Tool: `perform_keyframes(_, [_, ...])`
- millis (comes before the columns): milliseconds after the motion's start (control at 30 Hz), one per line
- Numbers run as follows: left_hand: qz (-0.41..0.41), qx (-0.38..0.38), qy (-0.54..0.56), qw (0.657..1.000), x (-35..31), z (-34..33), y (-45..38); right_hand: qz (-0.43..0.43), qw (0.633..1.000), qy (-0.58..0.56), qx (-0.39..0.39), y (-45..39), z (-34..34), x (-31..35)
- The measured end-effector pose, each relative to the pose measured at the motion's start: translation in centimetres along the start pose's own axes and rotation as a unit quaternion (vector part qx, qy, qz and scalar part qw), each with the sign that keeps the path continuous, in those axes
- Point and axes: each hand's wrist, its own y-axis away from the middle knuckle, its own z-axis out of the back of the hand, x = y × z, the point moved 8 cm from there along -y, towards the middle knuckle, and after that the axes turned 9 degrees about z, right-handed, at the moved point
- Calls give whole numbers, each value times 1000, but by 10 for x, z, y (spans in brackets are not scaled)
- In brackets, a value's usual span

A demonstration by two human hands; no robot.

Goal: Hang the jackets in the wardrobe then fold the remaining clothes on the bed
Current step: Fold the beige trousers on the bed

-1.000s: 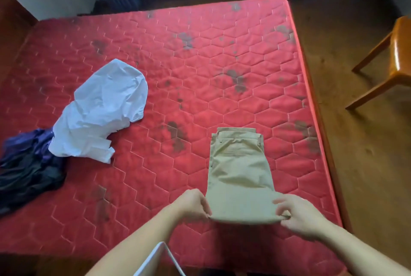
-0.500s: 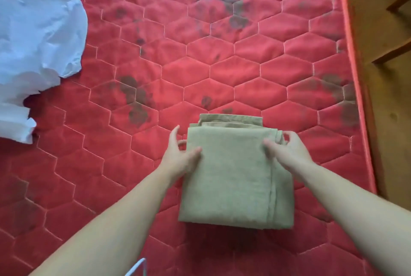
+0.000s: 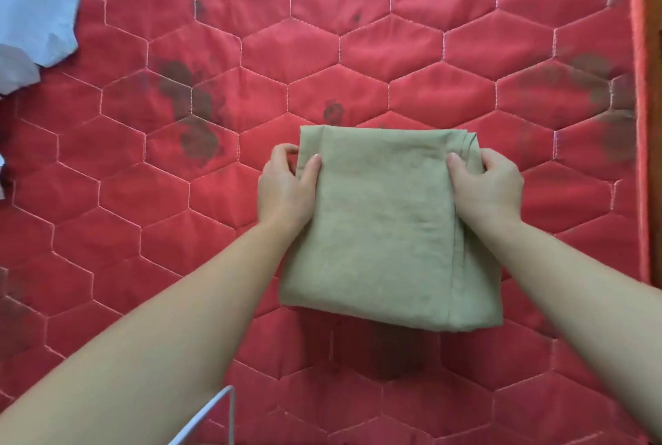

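Observation:
Khaki trousers [image 3: 387, 229], folded into a compact rectangle, lie on the red quilted mattress [image 3: 143, 229] near its right edge. My left hand [image 3: 286, 186] grips the bundle's left far corner, thumb on top and fingers curled round the edge. My right hand [image 3: 487, 186] grips the right far corner the same way, where the stacked layers show. A crumpled white garment [image 3: 36, 3] lies at the far left, cut off by the frame.
The mattress's right edge [image 3: 639, 86] runs down the frame, with brown wooden floor [image 3: 655, 122] beyond it. Dark stains mark the quilting. A thin white wire shape [image 3: 218, 416] sticks up at the bottom edge.
The long folded trousers were folded over once more, front end onto the waistband, into a short rectangle. Both hands moved from the near edge to the far corners. The view moved closer.

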Motion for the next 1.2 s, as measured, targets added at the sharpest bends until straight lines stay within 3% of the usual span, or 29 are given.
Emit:
perform_keyframes(33, [-18,-22,-53,998,0,1,4,-11,1000,16,13,0,-4,-5])
perform_keyframes(100, [-134,-75,-171,973,-14,3,22,-3,998,65,7,3,-1,-4])
perform_keyframes(167, [-266,-63,-259,926,-30,-9,49,70,991,115,-25,15,7,15])
perform_keyframes(233, [-332,-22,-310,891,-30,-28,72,186,972,145,-18,40,2,42])
perform_keyframes(333, [-328,23,-352,876,-13,-45,87,289,937,179,81,93,-31,56])
perform_keyframes(467, [-289,40,-361,885,11,-48,82,313,906,245,144,124,-54,34])
perform_keyframes(833, [-306,35,-327,894,25,-62,73,319,882,318,142,119,-72,12])
perform_keyframes(933, [-260,16,-265,928,27,-43,76,299,890,305,160,126,-64,12])
perform_keyframes(1033, [-86,15,-158,984,55,-18,75,258,911,287,145,140,-43,-3])
perform_keyframes(1100, [20,48,-83,995,79,-11,78,181,946,242,116,147,-21,-24])
perform_keyframes(1200, [100,106,-8,989,104,-9,82,34,994,84,69,154,6,-59])
